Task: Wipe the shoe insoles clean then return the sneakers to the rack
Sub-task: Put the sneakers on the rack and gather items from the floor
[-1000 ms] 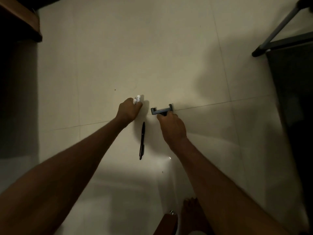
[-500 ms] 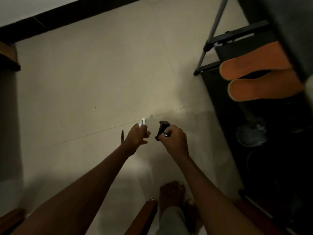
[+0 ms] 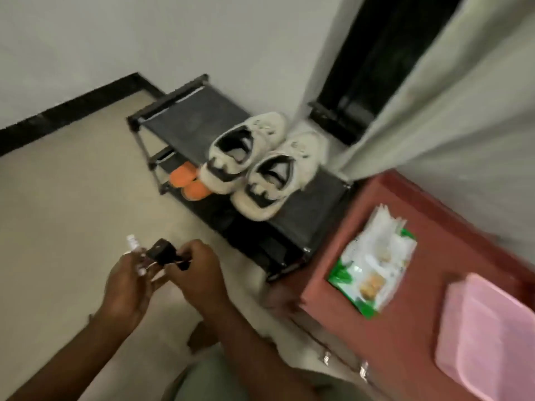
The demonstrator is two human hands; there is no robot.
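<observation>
Two white sneakers with dark linings, one (image 3: 240,153) beside the other (image 3: 273,180), stand on the top shelf of a black shoe rack (image 3: 185,117) against the wall. Low in the view, in front of the rack, my left hand (image 3: 127,285) holds a small white tube (image 3: 133,246). My right hand (image 3: 199,273) grips a small black clip-like object (image 3: 160,251) next to it. The two hands touch each other. The frame is blurred.
Orange slippers (image 3: 188,183) lie on the rack's lower shelf. A reddish-brown table (image 3: 419,328) at the right carries a pack of wipes (image 3: 373,261) and a pink tray (image 3: 492,334). A grey curtain (image 3: 434,91) hangs behind. My bare foot (image 3: 202,337) is on the beige floor.
The view has swung up and right from the floor to the rack and table. Both hands lifted the white tube and the black object off the floor and brought them together.
</observation>
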